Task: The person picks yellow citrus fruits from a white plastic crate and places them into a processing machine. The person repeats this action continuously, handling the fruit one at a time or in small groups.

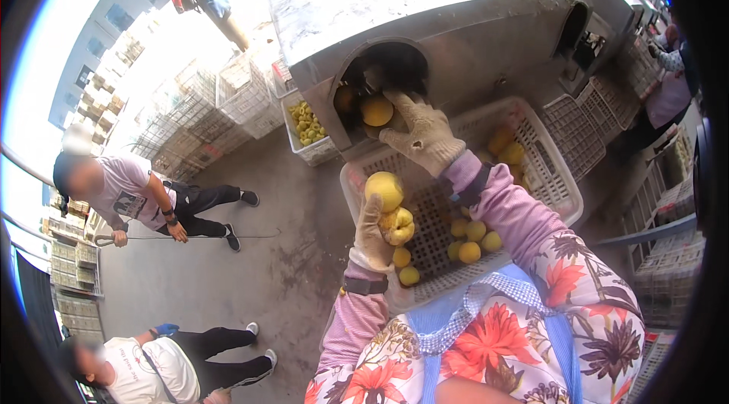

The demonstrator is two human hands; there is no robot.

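My gloved left hand (372, 233) grips two yellow fruits, a round one (383, 190) above a lumpier one (398, 227), over a white plastic crate (560, 176). My right hand (421, 134), in a beige glove with a hole, reaches into the round opening of a metal machine (471, 51), thumb and forefinger curved round another yellow fruit (377, 110); its far side is in shadow. Loose yellow fruits (470, 251) lie in the crate below my hands, and others (509, 149) at its far right.
A small crate of yellow-green fruit (307, 123) stands left of the machine. Crates (228, 93) are stacked behind. At left, a person (129, 199) holds a thin rod; another person (152, 370) is at lower left. A co-worker (661, 108) and grated crates (569, 130) are at right.
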